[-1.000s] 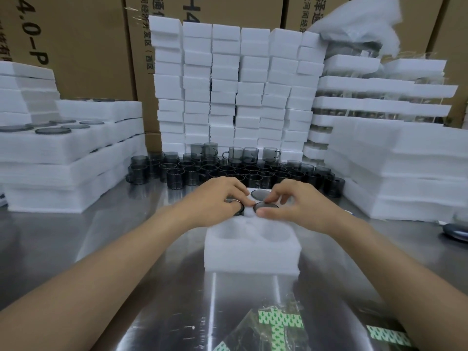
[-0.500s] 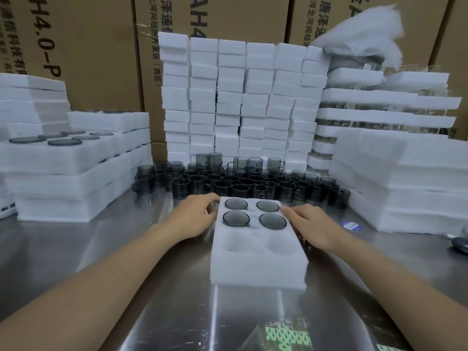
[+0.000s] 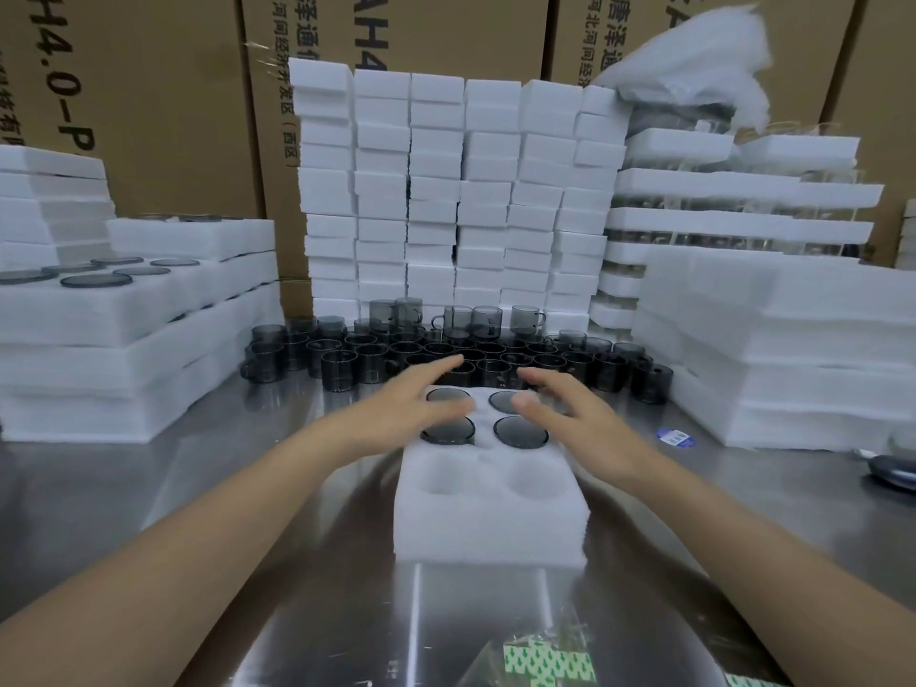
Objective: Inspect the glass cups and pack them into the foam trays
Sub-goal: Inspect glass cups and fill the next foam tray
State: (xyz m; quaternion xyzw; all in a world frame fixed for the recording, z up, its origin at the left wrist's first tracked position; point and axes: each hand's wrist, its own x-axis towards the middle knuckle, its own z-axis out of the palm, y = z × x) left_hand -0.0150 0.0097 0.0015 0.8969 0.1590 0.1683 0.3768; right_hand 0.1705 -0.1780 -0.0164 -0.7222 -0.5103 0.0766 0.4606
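A white foam tray (image 3: pixel 488 525) lies on the steel table in front of me. Its far pockets hold smoky grey glass cups, such as the one at the right (image 3: pixel 520 431); the two near pockets are empty. My left hand (image 3: pixel 406 406) hovers over the tray's far left cups, fingers spread and stretched toward the loose cups. My right hand (image 3: pixel 570 414) hovers over the far right side, fingers apart, holding nothing. A crowd of loose grey glass cups (image 3: pixel 446 349) stands just beyond the tray.
Stacks of white foam blocks (image 3: pixel 446 190) rise behind the cups. Filled foam trays (image 3: pixel 124 309) pile up at the left, more foam stacks (image 3: pixel 783 349) at the right. Cardboard boxes (image 3: pixel 148 91) line the back. A plastic bag (image 3: pixel 540 661) lies near me.
Both hands left the tray's sides, lifted and moved forward over the far cups toward the loose cups. The camera view came closer.
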